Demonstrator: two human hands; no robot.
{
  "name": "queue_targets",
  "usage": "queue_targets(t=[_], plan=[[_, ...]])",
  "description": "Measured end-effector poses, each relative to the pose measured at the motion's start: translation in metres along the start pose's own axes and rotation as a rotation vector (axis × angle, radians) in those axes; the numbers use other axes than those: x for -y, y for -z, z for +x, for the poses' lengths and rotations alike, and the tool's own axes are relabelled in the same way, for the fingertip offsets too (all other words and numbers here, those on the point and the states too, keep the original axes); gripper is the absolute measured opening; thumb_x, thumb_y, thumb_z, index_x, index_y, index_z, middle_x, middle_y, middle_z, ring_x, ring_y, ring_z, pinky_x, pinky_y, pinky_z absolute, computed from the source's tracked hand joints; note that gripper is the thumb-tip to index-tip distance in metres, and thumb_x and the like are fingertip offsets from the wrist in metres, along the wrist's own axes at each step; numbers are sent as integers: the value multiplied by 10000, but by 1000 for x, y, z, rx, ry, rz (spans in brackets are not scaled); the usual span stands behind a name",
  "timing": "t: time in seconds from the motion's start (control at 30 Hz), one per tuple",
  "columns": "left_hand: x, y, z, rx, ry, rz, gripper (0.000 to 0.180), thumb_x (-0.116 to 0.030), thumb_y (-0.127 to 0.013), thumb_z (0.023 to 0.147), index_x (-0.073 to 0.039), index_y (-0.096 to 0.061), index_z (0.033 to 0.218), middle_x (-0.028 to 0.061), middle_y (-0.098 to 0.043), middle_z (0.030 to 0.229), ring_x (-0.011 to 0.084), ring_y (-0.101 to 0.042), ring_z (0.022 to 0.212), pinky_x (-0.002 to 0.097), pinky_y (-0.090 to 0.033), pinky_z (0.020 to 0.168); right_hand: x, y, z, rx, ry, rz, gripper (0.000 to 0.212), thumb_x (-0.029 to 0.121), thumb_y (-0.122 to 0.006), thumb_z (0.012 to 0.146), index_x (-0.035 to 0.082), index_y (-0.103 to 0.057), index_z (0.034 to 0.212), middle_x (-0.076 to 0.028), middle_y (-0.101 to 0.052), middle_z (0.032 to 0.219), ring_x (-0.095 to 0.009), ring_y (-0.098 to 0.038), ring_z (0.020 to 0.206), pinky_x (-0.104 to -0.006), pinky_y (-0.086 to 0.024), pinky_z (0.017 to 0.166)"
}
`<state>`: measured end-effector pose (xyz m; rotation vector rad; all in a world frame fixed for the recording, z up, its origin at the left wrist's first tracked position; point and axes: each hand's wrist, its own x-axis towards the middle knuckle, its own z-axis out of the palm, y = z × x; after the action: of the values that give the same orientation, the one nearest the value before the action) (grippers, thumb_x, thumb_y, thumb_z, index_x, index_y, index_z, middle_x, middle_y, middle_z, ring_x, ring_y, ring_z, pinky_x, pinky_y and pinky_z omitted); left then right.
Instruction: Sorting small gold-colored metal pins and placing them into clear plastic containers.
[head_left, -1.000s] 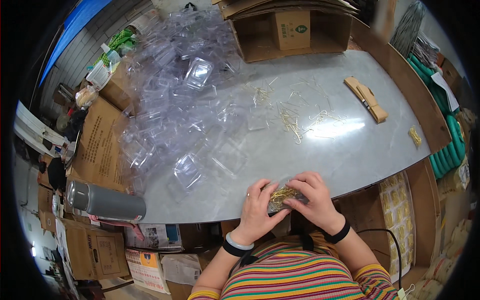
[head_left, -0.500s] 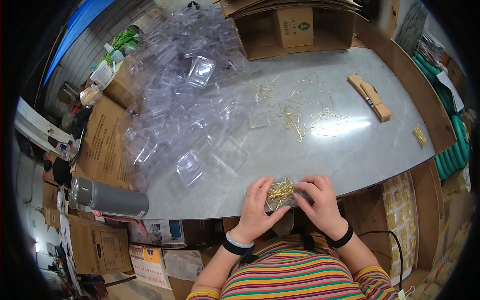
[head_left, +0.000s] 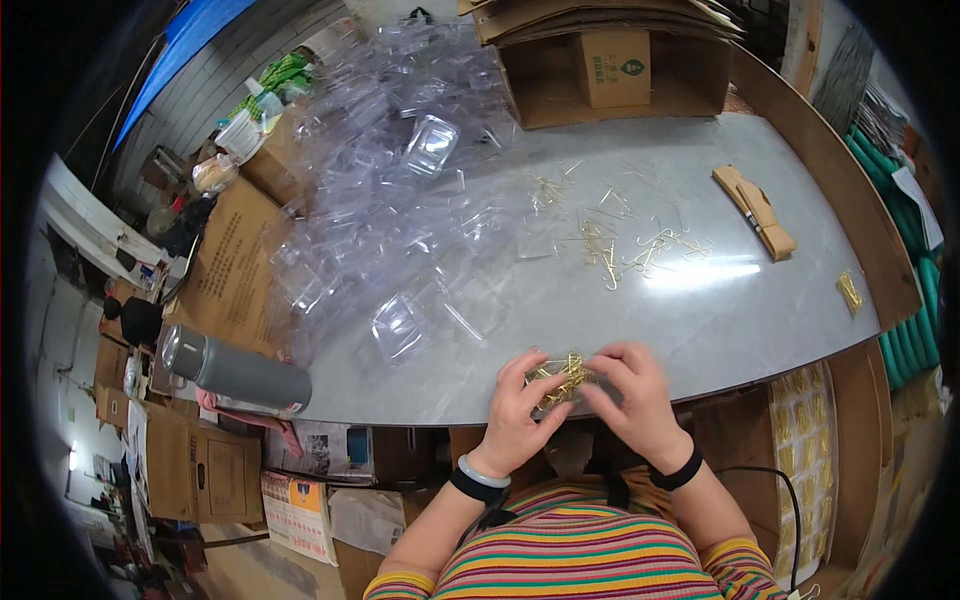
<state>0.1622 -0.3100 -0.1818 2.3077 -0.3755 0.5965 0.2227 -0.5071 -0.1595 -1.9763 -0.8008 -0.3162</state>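
Apparent arranging step: gold-coloured hooks lie between the curved fingers of left hand and right hand; whether either pinches cannot be told. The next move likely calls for keeping them together.

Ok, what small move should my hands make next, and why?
Perhaps straighten the gold wire pieces with the right hand: they lie crossed at differing angles, and the left hand sits at their other side, well placed to steady them.
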Motion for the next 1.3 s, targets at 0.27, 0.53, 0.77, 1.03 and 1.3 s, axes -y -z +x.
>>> queue_targets(t=[0.27,0.53,0.77,1.03,1.3], plan=[[-2,2,-3,-7,170,-138,767,-199,-861,738,-31,-482,1383,181,-522,1356,372,-504,1274,437,-434,1061,-7,-20,1,-2,-50,8,291,138,-729,822,65,-662,1095,-125,-611,1110,-331,-560,1046,-429,-459,909],[7,4,-6,55,345,-402,829,-174,-845,781,-37,-395,1464,154,-400,1468,290,-485,1303,418,-424,1096,-6,-9,9,100,218,-36,209,77,-629,911,31,-648,1114,-135,-608,1109,-339,-573,1017,-418,-455,890],[9,-9,-9,-167,352,-439,660,10,-768,821,-24,-450,1399,103,-353,1454,232,-475,1296,400,-384,1148,-16,1,-1,81,-8,89,212,57,-676,862,41,-656,1073,-143,-608,1048,-339,-596,941,-426,-481,801],[-12,-5,2,-150,338,-61,326,-180,-662,943,-9,-632,1219,140,-588,1155,301,-588,1095,337,-480,934,-20,4,-15,58,49,213,192,55,-705,850,42,-662,1036,-135,-640,1071,-336,-639,894,-403,-522,765],[-19,-13,8,5,148,255,740,-426,-799,774,-27,-564,1352,151,-549,1352,353,-491,1248,444,-392,1075,-14,32,-9,32,-164,199,245,121,-744,843,30,-661,1054,-141,-659,956,-307,-669,825,-380,-533,702]])
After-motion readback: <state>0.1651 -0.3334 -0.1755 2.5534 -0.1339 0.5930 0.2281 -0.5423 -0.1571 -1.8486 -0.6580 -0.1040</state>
